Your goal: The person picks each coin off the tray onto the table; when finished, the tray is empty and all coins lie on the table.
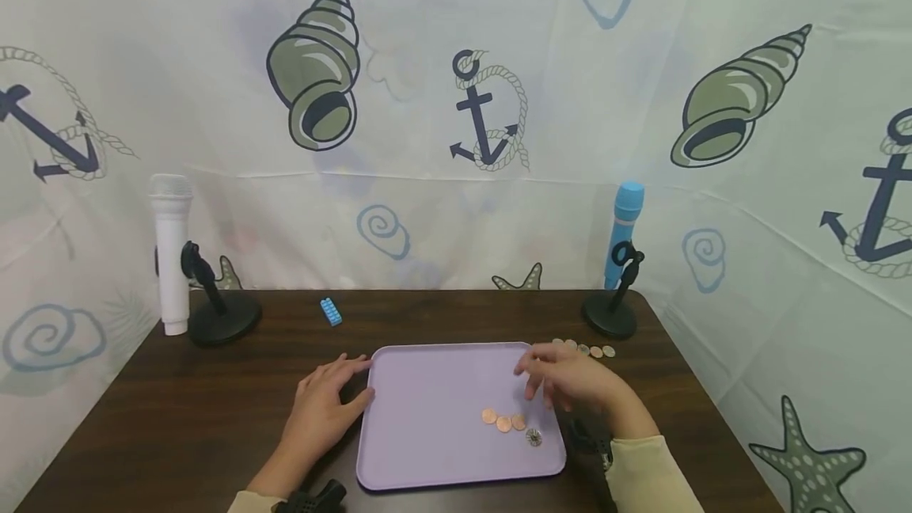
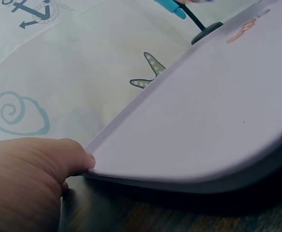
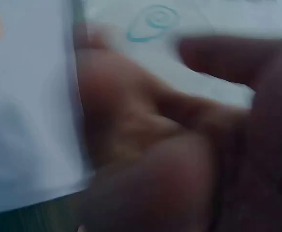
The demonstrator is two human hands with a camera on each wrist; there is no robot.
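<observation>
Resting flat on the tabletop [image 1: 178,402], your left hand [image 1: 324,406] lies at the tray's [image 1: 427,418] nine o'clock edge, fingers straight, thumb touching the rim. Three copper coins [image 1: 503,419] and a silver one [image 1: 533,437] sit on the tray toward four o'clock. Your right hand [image 1: 570,382] hovers over the tray's three o'clock side, fingers loosely curled; whether its grip holds anything, you cannot tell. More coins [image 1: 591,350] lie just beyond.

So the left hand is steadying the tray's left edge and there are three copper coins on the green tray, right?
Not quite: the tray is lilac, not green, as the head view shows. The rest holds: the left hand touches its left edge, and three copper coins lie on it, with a silvery coin beside them.
</observation>
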